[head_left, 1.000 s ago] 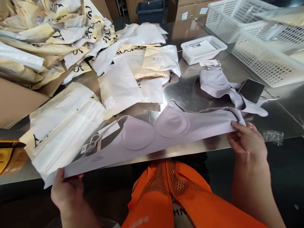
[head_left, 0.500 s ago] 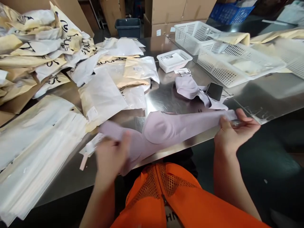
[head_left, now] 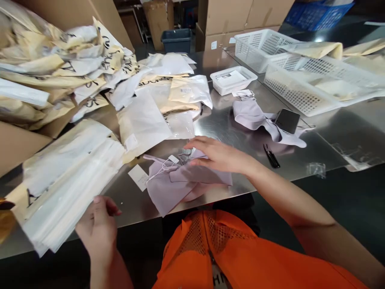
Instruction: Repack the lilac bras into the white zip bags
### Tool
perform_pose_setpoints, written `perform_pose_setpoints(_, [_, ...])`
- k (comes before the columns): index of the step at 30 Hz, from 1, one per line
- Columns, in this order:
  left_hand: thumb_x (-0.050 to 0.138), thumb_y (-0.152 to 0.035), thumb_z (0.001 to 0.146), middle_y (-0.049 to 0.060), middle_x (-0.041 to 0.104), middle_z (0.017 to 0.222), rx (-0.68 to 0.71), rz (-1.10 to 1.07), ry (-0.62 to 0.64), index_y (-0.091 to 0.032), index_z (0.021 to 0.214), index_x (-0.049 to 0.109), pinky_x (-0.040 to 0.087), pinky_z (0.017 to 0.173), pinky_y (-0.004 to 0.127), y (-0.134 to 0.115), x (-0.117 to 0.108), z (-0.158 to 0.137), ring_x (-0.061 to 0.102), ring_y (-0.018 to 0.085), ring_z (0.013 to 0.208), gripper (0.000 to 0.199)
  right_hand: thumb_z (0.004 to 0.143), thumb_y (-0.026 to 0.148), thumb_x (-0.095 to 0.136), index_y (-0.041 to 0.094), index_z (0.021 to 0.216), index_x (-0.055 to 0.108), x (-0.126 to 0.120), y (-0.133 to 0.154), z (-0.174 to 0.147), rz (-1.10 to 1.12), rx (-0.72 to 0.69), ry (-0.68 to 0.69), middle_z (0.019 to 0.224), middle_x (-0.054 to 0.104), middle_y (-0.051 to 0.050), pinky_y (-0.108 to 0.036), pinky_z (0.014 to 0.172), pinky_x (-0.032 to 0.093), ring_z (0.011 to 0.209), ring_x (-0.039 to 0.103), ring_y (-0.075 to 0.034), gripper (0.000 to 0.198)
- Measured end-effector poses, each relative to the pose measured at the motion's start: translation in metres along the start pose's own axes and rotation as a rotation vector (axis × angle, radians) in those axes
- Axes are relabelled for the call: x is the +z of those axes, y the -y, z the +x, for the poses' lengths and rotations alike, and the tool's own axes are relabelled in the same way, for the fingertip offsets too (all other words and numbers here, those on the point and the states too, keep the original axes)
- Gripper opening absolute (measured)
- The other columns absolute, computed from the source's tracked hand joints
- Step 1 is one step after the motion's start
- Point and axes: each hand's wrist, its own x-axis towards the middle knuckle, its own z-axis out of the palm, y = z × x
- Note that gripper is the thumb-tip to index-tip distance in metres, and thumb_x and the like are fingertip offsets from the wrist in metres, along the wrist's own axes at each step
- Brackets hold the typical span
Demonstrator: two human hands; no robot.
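Note:
A lilac bra (head_left: 174, 186) lies folded on the steel table in front of me, its thin straps gathered on top. From it a white tag (head_left: 138, 177) on a string lies to the left. My right hand (head_left: 218, 154) rests over the bra's upper right part, fingers stretched out and apart; the spot beneath its palm is hidden. At the table's front edge my left hand (head_left: 100, 220) is loosely bent, with nothing visible in it. It is beside a stack of clear plastic bags (head_left: 81, 180) on the left.
Filled paper-and-plastic packages (head_left: 144, 120) lie behind, with a large heap (head_left: 60, 68) at far left. A second lilac bra (head_left: 249, 114) lies under a dark phone (head_left: 288, 121). Black snips (head_left: 271, 156) are nearby. White baskets (head_left: 300, 94) and a small tray (head_left: 233, 86) stand behind.
The bra, stretched between both hands earlier, now lies folded on the table. My left hand has let go and moved left; my right hand has moved left over the bra. The snips have come into view.

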Motion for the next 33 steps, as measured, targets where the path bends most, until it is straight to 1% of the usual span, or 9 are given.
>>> perform_pose_setpoints(3, [0.049, -0.052, 0.088, -0.001, 0.055, 0.051, -0.043, 0.132, 0.057, -0.02, 0.058, 0.054, 0.041, 0.059, 0.028, -0.006, -0.001, 0.013, 0.054, 0.016, 0.054, 0.044, 0.078, 0.052, 0.072, 0.014, 0.12, 0.063, 0.03, -0.026, 0.044, -0.063, 0.083, 0.488, 0.109, 0.065, -0.011, -0.031, 0.086, 0.046, 0.099, 0.061, -0.023, 0.058])
perform_pose_setpoints(5, [0.051, -0.051, 0.086, 0.0, 0.059, 0.056, 0.01, 0.338, 0.11, -0.021, 0.062, 0.058, 0.039, 0.061, 0.029, -0.011, 0.002, 0.027, 0.056, 0.017, 0.059, 0.04, 0.068, 0.058, 0.077, 0.009, 0.107, 0.07, 0.05, -0.031, 0.062, -0.109, 0.159, 0.655, 0.093, 0.068, -0.009, -0.027, 0.076, 0.044, 0.083, 0.062, -0.021, 0.063])
perform_pose_setpoints(8, [0.047, -0.05, 0.089, 0.003, 0.068, 0.073, 0.056, 0.629, 0.138, -0.022, 0.072, 0.063, 0.041, 0.065, 0.031, -0.006, 0.009, 0.054, 0.062, 0.021, 0.071, 0.036, 0.061, 0.055, 0.081, 0.007, 0.087, 0.074, 0.071, -0.032, 0.07, -0.125, 0.188, 0.707, 0.074, 0.065, -0.007, -0.025, 0.064, 0.039, 0.066, 0.058, -0.018, 0.055])
perform_pose_setpoints(11, [0.044, -0.042, 0.093, 0.009, 0.07, 0.1, 0.034, 0.771, 0.113, -0.019, 0.092, 0.067, 0.046, 0.081, 0.034, 0.014, 0.01, 0.093, 0.063, 0.027, 0.097, 0.033, 0.061, 0.047, 0.082, 0.009, 0.078, 0.074, 0.08, -0.033, 0.063, -0.078, 0.186, 0.711, 0.063, 0.059, -0.005, -0.025, 0.058, 0.035, 0.059, 0.053, -0.016, 0.043])
perform_pose_setpoints(13, [0.04, -0.031, 0.095, 0.016, 0.066, 0.115, -0.008, 0.815, 0.105, -0.013, 0.109, 0.065, 0.045, 0.092, 0.037, 0.031, 0.003, 0.126, 0.059, 0.029, 0.112, 0.034, 0.063, 0.043, 0.08, 0.009, 0.076, 0.074, 0.082, -0.036, 0.057, -0.026, 0.195, 0.683, 0.06, 0.058, -0.004, -0.025, 0.057, 0.035, 0.058, 0.052, -0.016, 0.037])
perform_pose_setpoints(15, [0.042, -0.026, 0.096, 0.018, 0.065, 0.117, -0.074, 0.86, 0.171, -0.01, 0.117, 0.062, 0.046, 0.093, 0.04, 0.048, -0.007, 0.159, 0.06, 0.028, 0.111, 0.034, 0.063, 0.041, 0.079, 0.009, 0.076, 0.073, 0.08, -0.039, 0.049, 0.042, 0.225, 0.621, 0.063, 0.059, -0.005, -0.026, 0.058, 0.037, 0.06, 0.052, -0.016, 0.035])
perform_pose_setpoints(20, [0.062, -0.036, 0.09, 0.007, 0.069, 0.103, -0.112, 0.924, 0.483, -0.013, 0.098, 0.066, 0.051, 0.091, 0.04, 0.074, -0.024, 0.211, 0.065, 0.019, 0.096, 0.025, 0.076, 0.044, 0.064, 0.016, 0.088, 0.074, 0.067, -0.046, 0.019, 0.306, 0.281, 0.447, 0.079, 0.068, -0.002, -0.023, 0.065, 0.046, 0.073, 0.062, -0.018, 0.032])
perform_pose_setpoints(26, [0.044, -0.057, 0.092, 0.017, 0.066, 0.121, 0.063, 0.94, 0.585, -0.012, 0.12, 0.063, 0.048, 0.096, 0.041, 0.071, -0.017, 0.211, 0.063, 0.028, 0.112, 0.056, 0.076, 0.044, 0.069, 0.018, 0.105, 0.069, 0.066, -0.055, -0.026, 1.025, 0.582, -0.037, 0.106, 0.072, -0.005, -0.032, 0.085, 0.055, 0.094, 0.068, -0.021, 0.04])
perform_pose_setpoints(33, [0.041, -0.035, 0.096, 0.014, 0.07, 0.109, 0.137, 0.99, 0.607, -0.015, 0.098, 0.069, 0.044, 0.097, 0.041, 0.056, -0.001, 0.194, 0.063, 0.027, 0.108, 0.036, 0.069, 0.044, 0.08, 0.018, 0.117, 0.067, 0.066, -0.066, -0.049, 1.092, 0.841, -0.149, 0.129, 0.063, -0.01, -0.028, 0.093, 0.055, 0.115, 0.063, -0.025, 0.056])
